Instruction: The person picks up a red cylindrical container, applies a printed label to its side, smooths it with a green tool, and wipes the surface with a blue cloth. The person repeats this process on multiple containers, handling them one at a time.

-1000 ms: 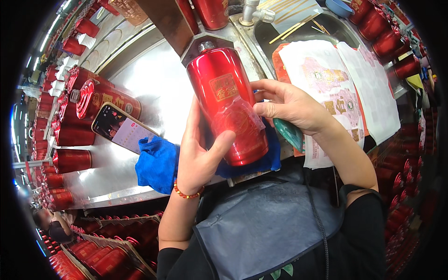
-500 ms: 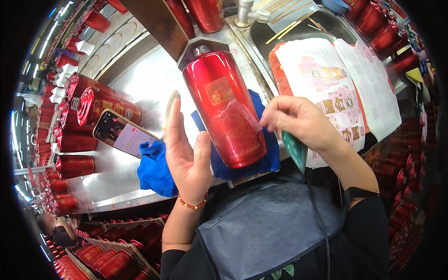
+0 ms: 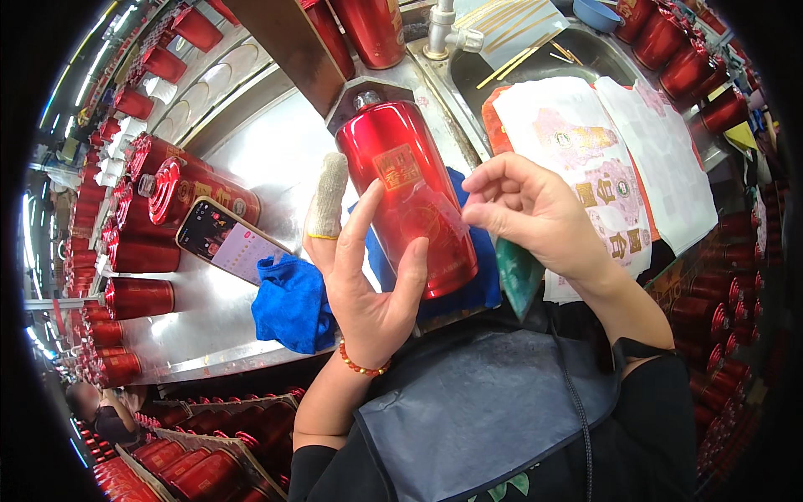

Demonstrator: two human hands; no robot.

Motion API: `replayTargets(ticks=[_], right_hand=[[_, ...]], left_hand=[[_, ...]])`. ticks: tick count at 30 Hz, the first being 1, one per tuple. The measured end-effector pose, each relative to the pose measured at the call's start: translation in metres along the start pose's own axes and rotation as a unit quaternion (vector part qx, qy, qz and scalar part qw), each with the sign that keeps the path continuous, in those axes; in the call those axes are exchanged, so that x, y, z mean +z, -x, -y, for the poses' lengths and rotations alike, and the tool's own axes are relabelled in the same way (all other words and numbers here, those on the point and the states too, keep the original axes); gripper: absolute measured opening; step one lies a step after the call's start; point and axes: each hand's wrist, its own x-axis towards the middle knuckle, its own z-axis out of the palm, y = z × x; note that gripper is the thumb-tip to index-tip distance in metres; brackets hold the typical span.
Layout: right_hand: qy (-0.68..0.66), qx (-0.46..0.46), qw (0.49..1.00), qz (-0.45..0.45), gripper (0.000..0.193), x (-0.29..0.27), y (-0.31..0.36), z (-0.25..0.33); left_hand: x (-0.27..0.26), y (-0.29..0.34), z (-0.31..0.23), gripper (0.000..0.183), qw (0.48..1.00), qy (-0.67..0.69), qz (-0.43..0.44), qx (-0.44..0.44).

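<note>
A big glossy red bottle [image 3: 400, 138] with a gold square emblem lies tilted on a blue cloth [image 3: 381, 268], its silver neck pointing away from me. A clear film [image 3: 425, 209] clings to its front, lower half. My left hand [image 3: 368, 284] is open over the bottle's left side, fingers apart, with a beige cloth sleeve on one finger. At the bottle's right edge is my right hand [image 3: 539, 213], thumb and forefinger close to the film's edge; whether they touch it I cannot tell. Its curled lower fingers hold a green pointed scraper [image 3: 517, 280].
Printed transfer sheets [image 3: 577, 142] lie to the right, before a sink [image 3: 535, 63] with a tap [image 3: 443, 33]. On the left are a phone [image 3: 226, 238], a crumpled blue cloth [image 3: 293, 305] and several red bottles [image 3: 196, 192]. Another person [image 3: 109, 414] sits far left.
My left hand has moved right, from beside the bottle to over its edge, fingers spreading. My right thumb and forefinger have parted slightly, and the scraper has tipped more upright.
</note>
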Motion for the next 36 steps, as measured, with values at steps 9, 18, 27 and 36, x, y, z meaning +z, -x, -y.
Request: replayTargets(ticks=[9, 18, 27, 36], right_hand=[[0.289, -0.168, 0.942, 0.025, 0.012, 0.015, -0.015, 0.027], [0.381, -0.089, 0.919, 0.046, 0.013, 0.026, -0.017, 0.061], [0.284, 0.051, 0.953, 0.098, 0.027, 0.013, -0.026, 0.064], [0.107, 0.067, 0.992, 0.026, 0.026, -0.015, -0.026, 0.016]], left_hand=[[0.001, 0.003, -0.003, 0.061, 0.998, -0.044, -0.011, 0.032], [0.008, 0.004, -0.002, 0.063, 0.999, -0.018, -0.002, 0.029], [0.01, 0.005, 0.001, 0.07, 1.0, -0.002, 0.001, 0.015], [0.005, 0.004, -0.001, 0.091, 0.995, 0.083, 0.005, -0.056]])
